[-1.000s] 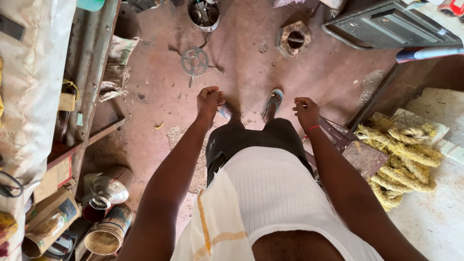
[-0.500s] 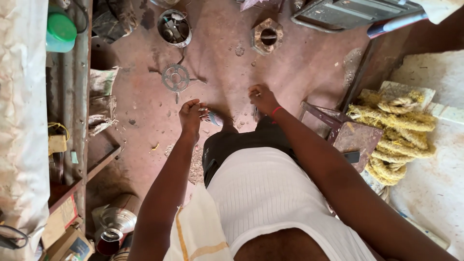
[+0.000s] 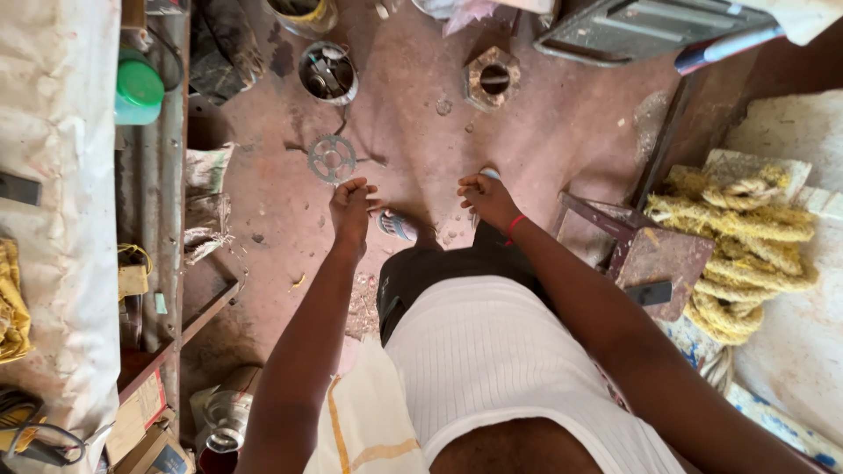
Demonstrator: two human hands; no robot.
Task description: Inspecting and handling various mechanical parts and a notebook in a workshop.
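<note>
Your left hand: fingers curled shut, nothing visible in it. Your right hand: loosely curled, contents not discernible. Nearest item: chain sprocket on the floor, at 11 o'clock, just beyond the left hand.

A toothed metal sprocket lay on the reddish floor, with a tin of small parts at its twelve o'clock and a hexagonal metal block toward two o'clock. Coils of yellow rope were heaped at three o'clock beside a dark metal stool. A green-lidded container stood at ten o'clock.
</note>
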